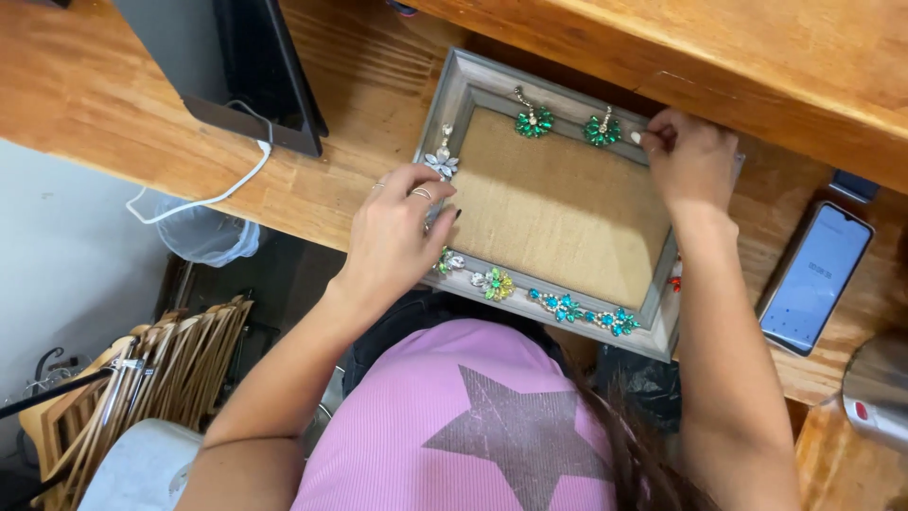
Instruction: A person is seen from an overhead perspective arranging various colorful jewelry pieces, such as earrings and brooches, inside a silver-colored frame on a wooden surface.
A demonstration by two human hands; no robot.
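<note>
A grey wooden frame [470, 83] with a burlap panel [558, 208] lies on the wooden desk in front of me. Jewelled earrings hang along its border: two green ones [534, 122] at the top, a silver one [442, 163] at the left, yellow [494, 283] and blue-teal ones [584, 310] along the bottom. My left hand [397, 232], with rings on its fingers, rests on the frame's left side and grips its edge. My right hand [689, 156] pinches the frame's top right corner beside the second green earring [602, 130].
A smartphone [815, 277] lies on the desk at the right. A dark monitor base [248, 66] with a white cable [213, 197] stands at the upper left. A raised wooden shelf [757, 57] runs along the top. Wooden hangers [151, 369] stand below left.
</note>
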